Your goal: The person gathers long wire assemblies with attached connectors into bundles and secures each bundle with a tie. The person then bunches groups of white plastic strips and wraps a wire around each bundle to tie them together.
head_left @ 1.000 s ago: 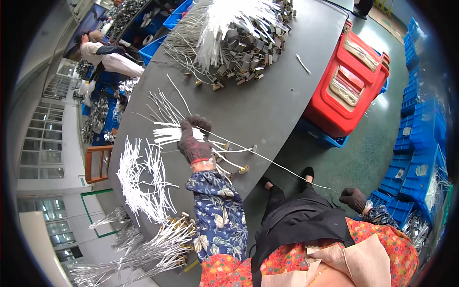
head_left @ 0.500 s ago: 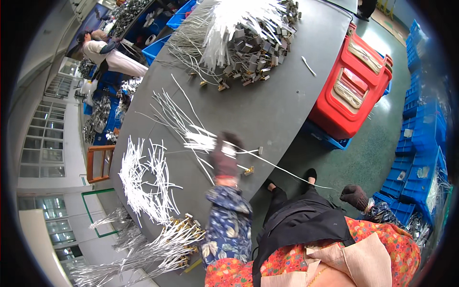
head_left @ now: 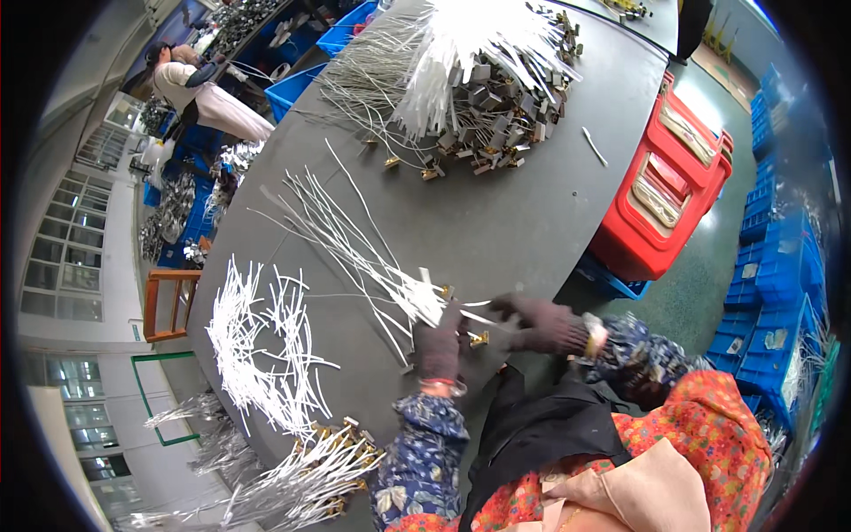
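Observation:
My left hand [head_left: 438, 348], in a dark knitted glove, is closed round a bundle of white wires [head_left: 417, 297] on the grey table. Their long thin ends fan out to the far left. Small metal-ended connectors, one of them brass-coloured [head_left: 479, 339], stick out beside this hand. My right hand [head_left: 539, 324], gloved alike, is close on the right, its fingers reaching toward the bundle and somewhat apart. Slight blur covers its fingertips, and I make out nothing held in them. A short white wire end [head_left: 476, 304] shows between the hands.
A large heap of white wires with grey block connectors [head_left: 496, 115] lies at the table's far end. Loose white wires [head_left: 257, 346] and another connector-ended bundle [head_left: 301, 461] are at left. A red lidded bin [head_left: 651, 213] and stacked blue crates [head_left: 762, 293] stand right. Another person [head_left: 199, 89] works far left.
My right hand has come in from the far right to beside my left hand. The long wire that stretched right over the table edge no longer shows there. My left hand has shifted slightly nearer me.

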Demonstrator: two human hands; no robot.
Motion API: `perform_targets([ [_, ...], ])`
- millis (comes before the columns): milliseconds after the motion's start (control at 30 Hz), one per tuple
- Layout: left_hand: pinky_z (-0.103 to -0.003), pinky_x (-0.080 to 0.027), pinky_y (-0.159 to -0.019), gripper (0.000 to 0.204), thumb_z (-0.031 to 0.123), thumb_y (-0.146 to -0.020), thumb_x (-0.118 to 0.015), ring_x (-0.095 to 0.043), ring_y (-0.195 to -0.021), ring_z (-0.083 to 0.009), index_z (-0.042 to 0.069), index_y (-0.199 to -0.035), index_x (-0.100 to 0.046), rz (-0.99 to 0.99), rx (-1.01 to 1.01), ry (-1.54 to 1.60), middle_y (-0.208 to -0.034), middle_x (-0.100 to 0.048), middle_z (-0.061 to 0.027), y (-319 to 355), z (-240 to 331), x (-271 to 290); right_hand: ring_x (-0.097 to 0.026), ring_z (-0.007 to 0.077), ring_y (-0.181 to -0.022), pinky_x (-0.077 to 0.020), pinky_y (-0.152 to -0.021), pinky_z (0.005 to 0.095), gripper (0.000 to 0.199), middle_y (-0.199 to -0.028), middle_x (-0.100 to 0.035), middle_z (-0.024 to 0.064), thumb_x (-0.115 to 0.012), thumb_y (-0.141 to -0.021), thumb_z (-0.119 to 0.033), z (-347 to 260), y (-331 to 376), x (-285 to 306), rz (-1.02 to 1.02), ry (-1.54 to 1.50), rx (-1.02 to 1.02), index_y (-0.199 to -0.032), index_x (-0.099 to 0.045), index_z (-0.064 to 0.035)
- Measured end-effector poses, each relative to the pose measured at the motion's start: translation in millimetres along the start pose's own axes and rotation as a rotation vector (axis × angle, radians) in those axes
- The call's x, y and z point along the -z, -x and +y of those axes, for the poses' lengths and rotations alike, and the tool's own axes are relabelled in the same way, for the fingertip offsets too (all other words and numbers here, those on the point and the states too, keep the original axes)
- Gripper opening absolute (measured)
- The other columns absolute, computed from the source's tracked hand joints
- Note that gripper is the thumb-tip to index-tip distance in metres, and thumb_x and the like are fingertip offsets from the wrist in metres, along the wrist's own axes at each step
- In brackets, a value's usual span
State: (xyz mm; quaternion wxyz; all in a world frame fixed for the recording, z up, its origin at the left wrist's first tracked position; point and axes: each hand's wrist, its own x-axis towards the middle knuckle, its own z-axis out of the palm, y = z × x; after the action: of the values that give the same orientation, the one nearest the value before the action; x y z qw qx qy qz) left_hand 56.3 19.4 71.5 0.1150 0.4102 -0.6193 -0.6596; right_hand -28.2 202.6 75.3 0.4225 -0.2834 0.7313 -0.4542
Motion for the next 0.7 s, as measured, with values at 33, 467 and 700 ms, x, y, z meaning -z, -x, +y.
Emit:
perform_targets([
  [33,-0.026,-0.042,-0.048,0.017,0.017,-0.083,-0.067,-0.054,-0.051,-0.0105,0.000,-0.085,-0.064,-0.032,0.145,-0.008,-0.065,-0.061,-0.0021,-2,-9,7,-0.061,0.0298,-0.099,-0.0482,-0.086,0.0392,0.064,-0.116,-0.058,0.0185,-0.069,-0.078,-0.043,-16,-17,-1,-0.100,-0.006,0.118,-0.125,-0.051,-0.0043],
  [467,-0.025,-0.023,-0.038,0.032,0.029,-0.091,-0.062,-0.033,-0.042,-0.0074,-0.003,-0.092,-0.061,-0.061,0.106,0.226,-0.052,-0.041,0.0017,-36,-4,74,-0.061,0.0357,-0.098,-0.0507,-0.081,0.0432,0.047,-0.115,-0.055,0.0205,-0.066,-0.076,-0.033,3,-243,63,0.531,0.782,0.126,-0.111,-0.058,-0.0031],
  [700,-0.038,-0.055,-0.074,0.031,0.030,-0.096,-0.051,-0.064,-0.084,-0.0261,0.000,-0.104,-0.054,-0.251,0.234,0.657,-0.091,-0.060,-0.0111,-26,-3,6,-0.060,0.0362,-0.084,-0.0502,-0.070,0.0419,0.023,-0.095,-0.060,0.0180,-0.066,-0.074,-0.021,69,-138,64,0.521,0.620,0.134,-0.090,-0.063,-0.0045],
])
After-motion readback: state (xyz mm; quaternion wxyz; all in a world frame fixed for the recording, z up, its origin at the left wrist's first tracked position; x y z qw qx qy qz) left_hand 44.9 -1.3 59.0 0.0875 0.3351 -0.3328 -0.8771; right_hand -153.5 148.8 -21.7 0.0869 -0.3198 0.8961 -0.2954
